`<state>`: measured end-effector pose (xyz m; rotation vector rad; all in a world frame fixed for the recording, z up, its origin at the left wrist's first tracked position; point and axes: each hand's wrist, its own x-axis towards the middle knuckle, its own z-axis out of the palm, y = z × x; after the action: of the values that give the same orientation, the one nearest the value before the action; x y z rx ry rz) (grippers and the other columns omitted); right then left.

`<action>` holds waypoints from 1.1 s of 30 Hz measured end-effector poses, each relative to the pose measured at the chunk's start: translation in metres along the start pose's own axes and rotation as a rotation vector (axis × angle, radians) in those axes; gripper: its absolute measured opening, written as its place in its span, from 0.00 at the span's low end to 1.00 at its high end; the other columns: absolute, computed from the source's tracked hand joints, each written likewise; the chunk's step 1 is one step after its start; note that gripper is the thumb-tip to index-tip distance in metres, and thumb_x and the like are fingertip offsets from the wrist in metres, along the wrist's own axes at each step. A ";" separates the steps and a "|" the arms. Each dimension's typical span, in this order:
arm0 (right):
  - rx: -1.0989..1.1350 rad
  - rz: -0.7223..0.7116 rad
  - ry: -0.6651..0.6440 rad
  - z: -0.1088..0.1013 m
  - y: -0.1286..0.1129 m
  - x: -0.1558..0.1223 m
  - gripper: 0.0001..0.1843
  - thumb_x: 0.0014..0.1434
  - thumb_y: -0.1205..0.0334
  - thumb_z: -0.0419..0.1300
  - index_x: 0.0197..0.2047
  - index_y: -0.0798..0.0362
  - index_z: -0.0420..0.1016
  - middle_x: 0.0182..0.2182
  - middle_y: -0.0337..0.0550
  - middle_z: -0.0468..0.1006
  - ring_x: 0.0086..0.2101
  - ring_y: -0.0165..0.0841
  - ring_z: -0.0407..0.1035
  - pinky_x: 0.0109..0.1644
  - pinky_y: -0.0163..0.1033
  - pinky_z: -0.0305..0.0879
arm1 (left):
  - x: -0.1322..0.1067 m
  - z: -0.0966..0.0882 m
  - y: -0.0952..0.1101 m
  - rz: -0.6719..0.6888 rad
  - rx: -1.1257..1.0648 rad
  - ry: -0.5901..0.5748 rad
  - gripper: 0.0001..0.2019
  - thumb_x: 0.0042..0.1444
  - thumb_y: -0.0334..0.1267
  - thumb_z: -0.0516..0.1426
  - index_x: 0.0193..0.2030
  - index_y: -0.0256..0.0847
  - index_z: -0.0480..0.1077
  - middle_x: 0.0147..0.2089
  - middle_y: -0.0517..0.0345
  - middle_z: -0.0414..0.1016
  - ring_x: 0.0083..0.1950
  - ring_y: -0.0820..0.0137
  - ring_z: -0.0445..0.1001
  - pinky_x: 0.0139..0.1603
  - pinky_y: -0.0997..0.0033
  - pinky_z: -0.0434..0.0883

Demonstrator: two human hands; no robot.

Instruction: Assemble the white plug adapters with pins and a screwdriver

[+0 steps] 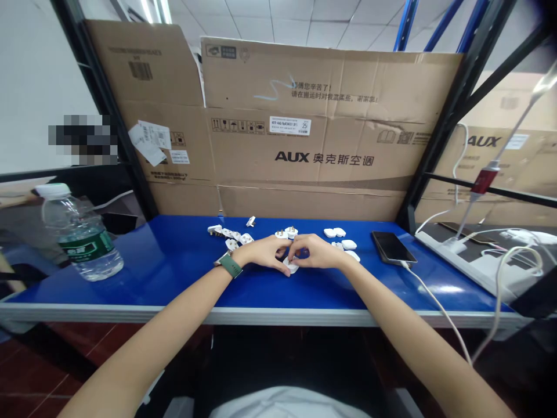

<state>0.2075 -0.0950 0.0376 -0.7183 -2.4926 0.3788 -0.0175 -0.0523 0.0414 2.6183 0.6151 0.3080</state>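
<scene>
A white plug piece lies on the blue tabletop between my two hands. My left hand is curled round its left side, with the thumb against its near edge. From the right, my right hand is bent over the same piece, thumb and fingertips pinched together on top of it; whatever is between those tips is too small to make out. Just beyond my hands stand white plugs with pins up. White plug pieces lie in a loose group to the left, and white plug covers lie to the right.
On the left of the table stands a water bottle. A phone with a charging cable lies at the right, near a white power strip. A cardboard panel closes off the back.
</scene>
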 end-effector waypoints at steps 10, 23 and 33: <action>0.033 -0.014 0.064 -0.004 0.001 0.000 0.06 0.57 0.68 0.66 0.40 0.52 0.81 0.36 0.42 0.79 0.36 0.32 0.71 0.41 0.36 0.66 | 0.000 0.001 0.000 -0.006 -0.006 -0.001 0.29 0.46 0.55 0.70 0.50 0.40 0.73 0.29 0.65 0.66 0.28 0.73 0.61 0.30 0.73 0.57; 0.048 0.058 0.020 -0.002 0.004 -0.001 0.05 0.61 0.65 0.64 0.36 0.54 0.82 0.35 0.43 0.81 0.35 0.32 0.72 0.40 0.35 0.64 | -0.001 -0.001 0.001 -0.026 0.040 -0.010 0.26 0.46 0.56 0.69 0.43 0.40 0.69 0.29 0.67 0.62 0.28 0.74 0.59 0.30 0.73 0.55; 0.039 0.014 -0.018 -0.003 0.004 -0.002 0.05 0.59 0.66 0.65 0.39 0.52 0.82 0.36 0.41 0.81 0.36 0.32 0.73 0.41 0.35 0.65 | 0.000 0.000 -0.002 0.009 0.024 -0.009 0.27 0.46 0.56 0.69 0.46 0.40 0.72 0.29 0.66 0.63 0.29 0.73 0.61 0.30 0.73 0.55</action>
<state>0.2121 -0.0929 0.0379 -0.7205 -2.4912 0.4402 -0.0178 -0.0507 0.0409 2.6446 0.6077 0.2932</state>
